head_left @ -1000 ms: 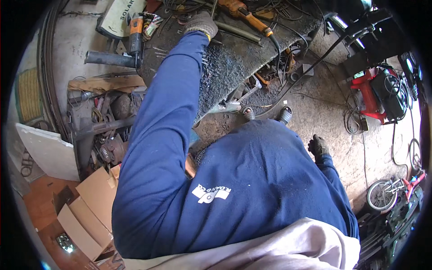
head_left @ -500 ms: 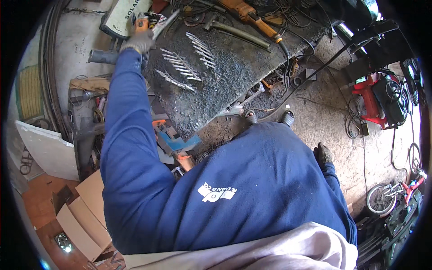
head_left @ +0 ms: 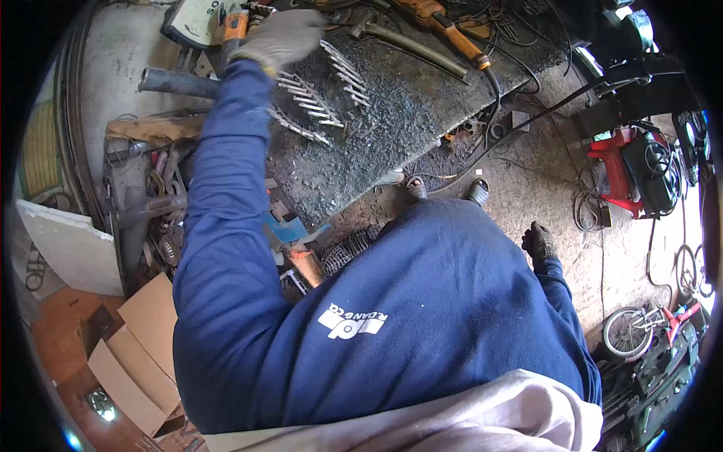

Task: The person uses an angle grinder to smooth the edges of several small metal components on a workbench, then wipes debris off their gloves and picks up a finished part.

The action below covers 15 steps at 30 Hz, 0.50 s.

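My left hand (head_left: 285, 38), in a pale knitted glove, is over the far left of the dark worktable (head_left: 301, 188). Motion blurs its fingers, so I cannot make out whether they hold anything. Just beside it stands an orange-and-grey power tool (head_left: 235, 29). Slanted rows of short metal rods (head_left: 309, 99) lie below and to the right of this hand, among grey metal grit. Down at my right side hangs my right hand (head_left: 539, 244) in a dark glove, fingers loosely apart, with nothing visible in it.
A hammer with a pipe handle (head_left: 414, 51) and an orange corded angle grinder (head_left: 444, 32) lie at the table's back. A grey metal tube (head_left: 177, 83) juts out left. Cables cross the floor toward a red-and-black machine (head_left: 629, 169). Cardboard (head_left: 139, 358) stands lower left.
My left hand has moved right and slightly away, off the orange power tool and toward the rods. The long metal piece seen beside it earlier no longer shows. My right hand has barely shifted.
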Each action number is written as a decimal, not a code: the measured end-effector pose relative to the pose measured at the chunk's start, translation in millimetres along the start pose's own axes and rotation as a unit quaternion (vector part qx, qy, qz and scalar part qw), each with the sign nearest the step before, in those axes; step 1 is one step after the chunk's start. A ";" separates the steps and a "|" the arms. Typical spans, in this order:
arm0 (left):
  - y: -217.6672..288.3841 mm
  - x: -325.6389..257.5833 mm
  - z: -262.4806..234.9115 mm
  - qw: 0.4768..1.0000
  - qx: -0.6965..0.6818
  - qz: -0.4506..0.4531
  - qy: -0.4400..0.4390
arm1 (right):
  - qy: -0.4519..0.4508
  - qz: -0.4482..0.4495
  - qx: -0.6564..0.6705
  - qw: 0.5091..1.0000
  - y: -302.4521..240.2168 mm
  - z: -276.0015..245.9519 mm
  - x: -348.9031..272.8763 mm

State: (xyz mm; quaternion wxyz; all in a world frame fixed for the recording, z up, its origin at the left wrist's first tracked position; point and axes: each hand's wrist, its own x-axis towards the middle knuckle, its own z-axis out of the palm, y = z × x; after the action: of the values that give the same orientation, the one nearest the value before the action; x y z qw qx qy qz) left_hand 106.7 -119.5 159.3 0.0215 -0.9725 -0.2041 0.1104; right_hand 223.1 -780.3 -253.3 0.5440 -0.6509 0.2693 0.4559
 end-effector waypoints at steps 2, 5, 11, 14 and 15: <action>64.9 15.8 6.6 0.991 0.106 -0.004 -0.081 | 0.030 0.016 0.003 0.999 -0.8 10.7 -3.7; 86.7 41.6 38.0 0.952 0.274 0.005 -0.137 | -0.031 0.018 0.016 0.999 5.4 11.1 19.6; 82.3 56.7 99.5 0.920 0.355 -0.020 -0.163 | -0.063 0.021 0.012 0.998 20.3 10.0 29.1; 87.2 65.7 107.0 0.966 0.232 -0.059 -0.101 | -0.022 0.039 0.014 0.999 34.6 -9.3 21.8; 87.3 63.8 107.3 0.971 0.210 -0.067 -0.090 | -0.013 0.043 -0.001 0.999 38.1 -16.9 23.3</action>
State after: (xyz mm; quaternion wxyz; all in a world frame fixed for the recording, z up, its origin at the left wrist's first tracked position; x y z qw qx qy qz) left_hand 173.9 -174.2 34.0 0.2142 -0.9163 -0.2425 0.2361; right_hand 206.2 -803.1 -291.7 0.5268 -0.6329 0.2900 0.4876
